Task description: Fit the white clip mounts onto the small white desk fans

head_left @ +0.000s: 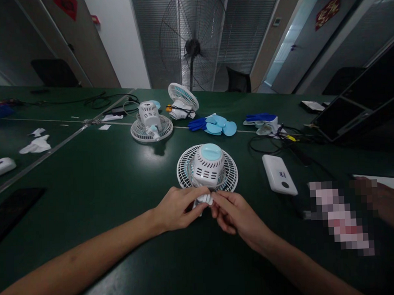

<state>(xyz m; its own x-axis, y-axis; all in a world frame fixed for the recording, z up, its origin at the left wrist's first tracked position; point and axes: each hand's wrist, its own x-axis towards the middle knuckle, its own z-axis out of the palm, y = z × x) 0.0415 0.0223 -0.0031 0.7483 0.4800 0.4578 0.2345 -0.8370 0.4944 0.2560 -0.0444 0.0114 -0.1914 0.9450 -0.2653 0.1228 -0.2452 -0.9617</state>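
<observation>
A small white fan (211, 164) lies grille-down on the dark green table, its motor housing with a light blue cap facing up. At its near side, my left hand (180, 207) is closed, thumb and fingers gripping a small white fan part (204, 200). My right hand (235, 213) meets it from the right, fingertips pinched at the part's edge. Whatever those right fingertips hold, if anything, is too small to make out. The fingers cover much of the part, and I cannot tell how it joins the housing.
Behind stand two more small fans, one face-down (151, 123) and one tilted up (182, 100). Light blue fan blades (220, 125) and blue-white gloves (263, 123) lie nearby. A white power bank (279, 174) sits right. Another person's hand (382, 200) is at the right edge.
</observation>
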